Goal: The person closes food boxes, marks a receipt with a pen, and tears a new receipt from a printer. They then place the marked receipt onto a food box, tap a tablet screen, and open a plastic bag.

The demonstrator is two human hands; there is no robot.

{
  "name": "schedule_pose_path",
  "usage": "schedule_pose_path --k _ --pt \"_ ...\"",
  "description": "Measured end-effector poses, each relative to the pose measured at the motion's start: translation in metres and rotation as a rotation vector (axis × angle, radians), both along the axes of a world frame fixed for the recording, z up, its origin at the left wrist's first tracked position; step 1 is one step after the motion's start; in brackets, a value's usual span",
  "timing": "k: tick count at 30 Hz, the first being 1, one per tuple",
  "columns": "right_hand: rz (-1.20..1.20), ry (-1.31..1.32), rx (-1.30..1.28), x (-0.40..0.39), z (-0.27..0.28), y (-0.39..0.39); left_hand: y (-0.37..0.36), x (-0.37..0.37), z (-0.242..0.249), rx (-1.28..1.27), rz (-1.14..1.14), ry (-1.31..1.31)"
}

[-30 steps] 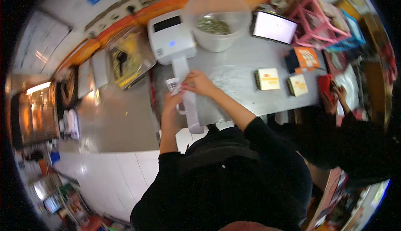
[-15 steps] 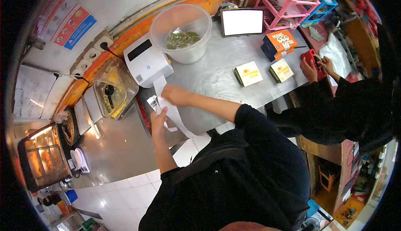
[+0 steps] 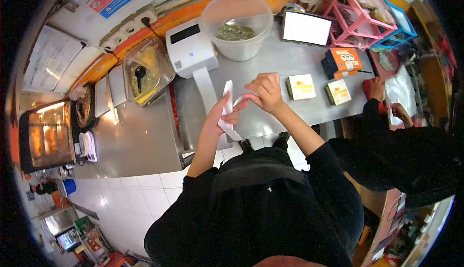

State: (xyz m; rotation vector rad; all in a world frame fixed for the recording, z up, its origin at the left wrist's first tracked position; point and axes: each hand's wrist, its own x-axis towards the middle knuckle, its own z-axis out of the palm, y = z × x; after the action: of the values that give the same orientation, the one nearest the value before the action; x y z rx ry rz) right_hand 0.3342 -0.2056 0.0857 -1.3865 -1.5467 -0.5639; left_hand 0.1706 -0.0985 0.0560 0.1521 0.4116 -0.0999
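My left hand (image 3: 221,116) is closed around a white paper label (image 3: 227,103), held edge-on above the front of the metal table. My right hand (image 3: 266,92) is beside it, thumb and fingers pinching a thin white edge of the label. Behind my left hand stands a white label printer (image 3: 191,49), with a blank paper strip (image 3: 205,90) running out of its front and hanging over the table edge. Two small white-topped boxes, the nearer one (image 3: 301,87) and a second one (image 3: 338,92), sit to the right of my right hand.
A clear plastic tub (image 3: 239,49) with leafy packets stands beside the printer. Farther right are a tablet (image 3: 306,28), an orange box (image 3: 346,59) and a pink rack (image 3: 340,13). A co-worker's hands (image 3: 401,113) are at the right. On the left are a food container (image 3: 130,81) and scale (image 3: 88,146).
My right hand has left the printer's paper outlet and moved right to the label. The label in my left hand has come away from the strip and is raised. The view has shifted.
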Motion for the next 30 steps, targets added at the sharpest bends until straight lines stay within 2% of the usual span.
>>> schedule_pose_path --k 2,3,4,6,8,9,10,12,13,14,16,17,19,20,21,22,23,25,26,28,30 --pt "-0.078 -0.067 0.003 0.01 0.006 -0.023 -0.007 0.02 -0.02 0.062 -0.032 0.061" --pt "-0.094 -0.072 -0.005 0.015 0.005 -0.035 -0.011 0.027 -0.021 0.143 -0.082 -0.068" --pt "-0.11 -0.006 -0.007 0.021 0.004 -0.046 -0.022 0.036 -0.007 0.136 -0.096 -0.073" --pt "-0.138 0.058 -0.007 0.028 0.002 -0.068 -0.042 0.054 0.027 0.751 0.052 0.122" --pt "-0.09 0.667 -0.05 0.029 0.002 -0.091 -0.055 0.069 0.047 0.841 0.045 0.144" --pt "-0.072 0.929 -0.041 0.028 -0.001 -0.097 -0.063 0.078 0.051 1.004 0.078 0.129" --pt "-0.084 0.927 -0.036 0.029 -0.004 -0.104 -0.069 0.086 0.052 1.166 0.112 0.112" --pt "0.004 1.306 -0.318 0.034 -0.009 -0.118 -0.082 0.1 0.049 1.21 0.116 0.059" --pt "-0.046 1.147 -0.399 0.039 -0.008 -0.127 -0.089 0.106 0.044 1.251 0.133 0.018" --pt "-0.056 1.154 -0.4 0.044 -0.01 -0.134 -0.097 0.113 0.039 1.245 0.122 0.017" --pt "-0.137 1.34 0.054 0.059 -0.019 -0.142 -0.107 0.128 0.024 1.245 0.154 -0.076" --pt "-0.258 1.446 0.09 0.075 -0.025 -0.153 -0.102 0.132 0.013 1.238 0.156 -0.07" --pt "-0.316 1.763 0.166 0.099 -0.02 -0.178 -0.084 0.137 -0.023 0.716 -0.054 -0.037" --pt "-0.254 1.855 0.215 0.111 -0.027 -0.19 -0.087 0.15 -0.066 0.71 -0.052 -0.027" --pt "-0.253 1.86 0.173 0.122 -0.034 -0.201 -0.095 0.167 -0.123 0.924 0.065 0.189" --pt "-0.25 1.861 0.135 0.132 -0.041 -0.206 -0.104 0.181 -0.152 1.133 0.184 0.407" --pt "-0.252 1.864 0.126 0.139 -0.047 -0.207 -0.117 0.191 -0.151 1.127 0.185 0.414" --pt "-0.282 1.822 -0.028 0.156 -0.059 -0.207 -0.139 0.215 -0.139 1.545 0.179 0.381" --pt "-0.284 1.827 -0.032 0.164 -0.067 -0.205 -0.146 0.224 -0.133 1.543 0.176 0.387" --pt "-0.283 1.623 -0.176 0.176 -0.078 -0.197 -0.156 0.239 -0.126 1.685 0.261 0.496" --pt "-0.341 1.599 -0.187 0.189 -0.093 -0.186 -0.159 0.246 -0.117 1.701 0.193 0.556"
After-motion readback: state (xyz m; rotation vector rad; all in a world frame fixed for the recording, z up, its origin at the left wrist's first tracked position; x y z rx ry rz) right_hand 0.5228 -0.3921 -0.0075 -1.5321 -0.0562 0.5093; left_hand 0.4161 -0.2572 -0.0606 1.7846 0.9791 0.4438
